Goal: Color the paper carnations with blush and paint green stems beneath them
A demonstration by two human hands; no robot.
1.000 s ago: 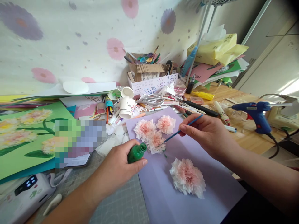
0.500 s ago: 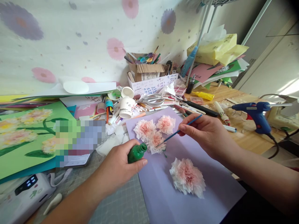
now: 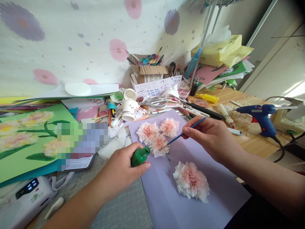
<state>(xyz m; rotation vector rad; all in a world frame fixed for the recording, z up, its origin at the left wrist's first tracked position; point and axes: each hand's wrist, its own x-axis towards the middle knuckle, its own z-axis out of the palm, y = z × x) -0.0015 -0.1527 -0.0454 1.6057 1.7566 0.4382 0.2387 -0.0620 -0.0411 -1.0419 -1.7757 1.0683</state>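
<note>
My left hand (image 3: 126,165) is wrapped around a small green paint bottle (image 3: 140,156), its uncapped mouth tilted up and to the right. Between the thumb and fingers of my right hand (image 3: 207,135) is a thin blue paintbrush (image 3: 190,128), its tip down by the lowest flower of a cluster. Pink-and-white tissue paper flowers sit on a sheet of purple paper (image 3: 166,194): a cluster of three (image 3: 148,133) near the top and a larger single flower (image 3: 192,182) below. A short green painted mark (image 3: 168,156) shows just beneath the cluster.
A blue glue gun (image 3: 259,111) lies at the right. White paper cups (image 3: 130,109), pencils and a cardboard box (image 3: 151,73) of brushes crowd the back. On the left are a green flower picture (image 3: 35,136), a white device with a display (image 3: 30,197) and a grey cutting mat (image 3: 126,206).
</note>
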